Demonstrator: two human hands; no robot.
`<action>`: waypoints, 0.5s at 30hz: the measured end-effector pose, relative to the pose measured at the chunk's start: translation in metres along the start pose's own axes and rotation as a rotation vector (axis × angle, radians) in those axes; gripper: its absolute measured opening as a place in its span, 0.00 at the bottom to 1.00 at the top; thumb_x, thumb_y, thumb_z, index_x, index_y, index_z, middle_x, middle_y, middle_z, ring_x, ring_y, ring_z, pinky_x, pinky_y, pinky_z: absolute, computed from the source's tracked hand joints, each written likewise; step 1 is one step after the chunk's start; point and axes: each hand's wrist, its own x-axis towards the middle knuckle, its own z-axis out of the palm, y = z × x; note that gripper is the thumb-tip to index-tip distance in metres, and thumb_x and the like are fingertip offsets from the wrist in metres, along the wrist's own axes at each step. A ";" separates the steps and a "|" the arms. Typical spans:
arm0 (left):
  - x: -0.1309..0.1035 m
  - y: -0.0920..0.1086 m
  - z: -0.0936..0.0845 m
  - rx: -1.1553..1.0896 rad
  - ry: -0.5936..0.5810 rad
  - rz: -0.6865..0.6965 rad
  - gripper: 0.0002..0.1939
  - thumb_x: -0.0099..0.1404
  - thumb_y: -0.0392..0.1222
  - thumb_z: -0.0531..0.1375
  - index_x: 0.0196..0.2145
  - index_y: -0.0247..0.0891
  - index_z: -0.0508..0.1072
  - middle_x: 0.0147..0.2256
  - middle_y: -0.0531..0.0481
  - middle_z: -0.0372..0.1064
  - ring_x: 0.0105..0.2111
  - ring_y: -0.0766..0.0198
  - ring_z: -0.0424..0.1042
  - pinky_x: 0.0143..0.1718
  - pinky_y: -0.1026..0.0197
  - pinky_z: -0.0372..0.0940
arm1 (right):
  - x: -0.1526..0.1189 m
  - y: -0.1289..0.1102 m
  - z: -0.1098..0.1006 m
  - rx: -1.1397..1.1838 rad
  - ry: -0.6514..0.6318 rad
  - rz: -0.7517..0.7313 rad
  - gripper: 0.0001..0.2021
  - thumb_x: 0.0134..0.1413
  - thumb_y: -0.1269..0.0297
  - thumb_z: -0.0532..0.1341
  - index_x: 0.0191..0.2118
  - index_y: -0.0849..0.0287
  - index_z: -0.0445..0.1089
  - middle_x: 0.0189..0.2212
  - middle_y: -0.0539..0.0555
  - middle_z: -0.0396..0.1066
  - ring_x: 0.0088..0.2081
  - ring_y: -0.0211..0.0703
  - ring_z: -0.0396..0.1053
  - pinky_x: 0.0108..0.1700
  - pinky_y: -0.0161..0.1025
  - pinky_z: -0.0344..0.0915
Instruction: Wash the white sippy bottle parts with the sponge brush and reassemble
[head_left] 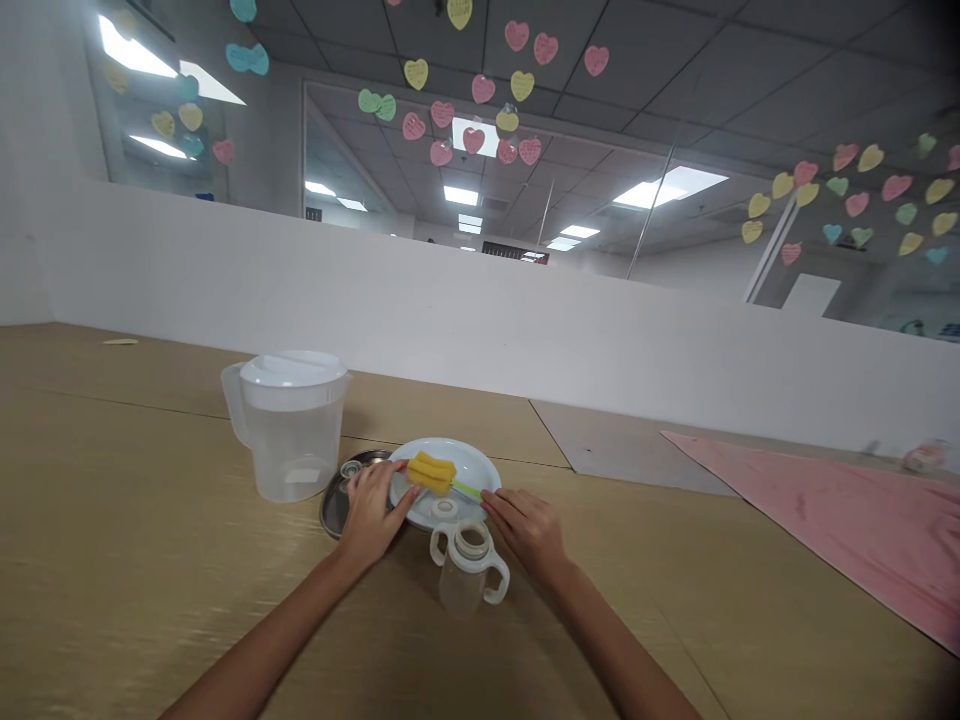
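A bottle brush with a yellow sponge head [431, 473] and a green handle lies across a white plate [480, 466]. My right hand [527, 527] is closed around the end of the green handle. At the plate's left side, my left hand [373, 510] has its thumb and forefinger on the tip of the sponge. In front of the plate stands a clear baby bottle [463, 580], uncapped, with two white handles. A small white ring-shaped part [445, 509] sits on the plate's near side. Behind my left hand is a dark round tray [330, 505] bearing a small clear part [350, 469].
A translucent lidded pitcher [294, 440] stands left of the tray. To the right, a pink cloth [847, 530] covers part of the table, with a grey sheet [630, 450] beside it. A low white partition [465, 320] runs behind the table [187, 560].
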 end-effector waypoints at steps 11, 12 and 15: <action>0.001 0.004 -0.011 0.041 0.227 0.377 0.18 0.67 0.41 0.50 0.54 0.37 0.57 0.49 0.42 0.64 0.52 0.56 0.63 0.53 0.52 0.59 | -0.003 0.003 0.000 0.058 0.091 -0.035 0.04 0.55 0.71 0.60 0.37 0.63 0.71 0.22 0.51 0.72 0.23 0.33 0.67 0.27 0.30 0.61; 0.001 0.005 -0.011 0.041 0.234 0.385 0.18 0.67 0.41 0.50 0.54 0.37 0.57 0.49 0.41 0.64 0.52 0.56 0.63 0.53 0.52 0.60 | -0.004 0.003 0.000 0.051 0.097 -0.038 0.04 0.55 0.71 0.60 0.37 0.63 0.71 0.21 0.50 0.71 0.22 0.32 0.66 0.26 0.30 0.60; 0.001 0.006 -0.013 0.030 0.244 0.415 0.19 0.67 0.41 0.51 0.55 0.37 0.56 0.49 0.41 0.65 0.51 0.56 0.64 0.52 0.53 0.62 | -0.004 0.004 0.000 0.041 0.107 -0.047 0.04 0.54 0.70 0.61 0.36 0.63 0.71 0.19 0.49 0.69 0.20 0.31 0.63 0.25 0.31 0.57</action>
